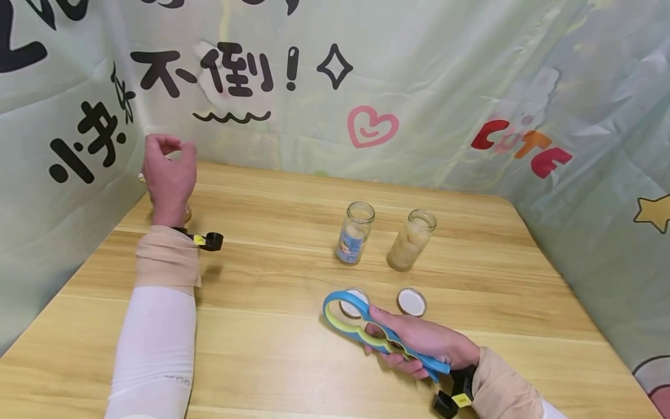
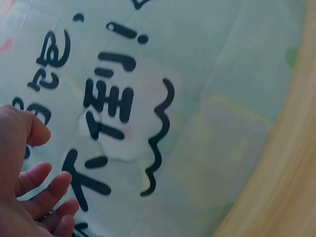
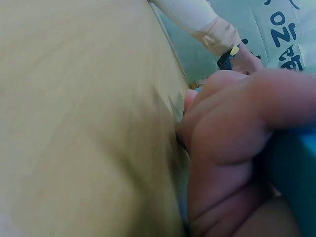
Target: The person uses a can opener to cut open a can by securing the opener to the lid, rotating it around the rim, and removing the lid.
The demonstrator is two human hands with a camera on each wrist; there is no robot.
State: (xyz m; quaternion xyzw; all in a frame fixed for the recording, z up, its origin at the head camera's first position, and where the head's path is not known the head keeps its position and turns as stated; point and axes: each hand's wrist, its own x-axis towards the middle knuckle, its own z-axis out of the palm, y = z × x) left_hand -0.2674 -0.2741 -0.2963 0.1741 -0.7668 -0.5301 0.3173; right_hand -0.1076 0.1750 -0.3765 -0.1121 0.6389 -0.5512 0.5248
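Observation:
In the head view my right hand (image 1: 426,337) grips a blue jar opener (image 1: 362,336) with a scalloped yellow-green inside, above the table's near side. The right wrist view shows the curled fingers close up beside the blue handle. My left hand (image 1: 170,177) is raised at the table's far left, fingers loosely bent and holding nothing. Partly hidden behind its wrist is a small object (image 1: 188,213) whose kind I cannot tell. Two lidless glass jars stand right of centre: one with a blue label (image 1: 349,245), one with pale contents (image 1: 410,243).
Two round lids with white insides lie in front of the jars; the right lid (image 1: 411,302) is fully visible, while the opener partly covers the left lid (image 1: 349,309). Printed cloth (image 1: 419,75) encloses the wooden table (image 1: 251,349) at the back and sides.

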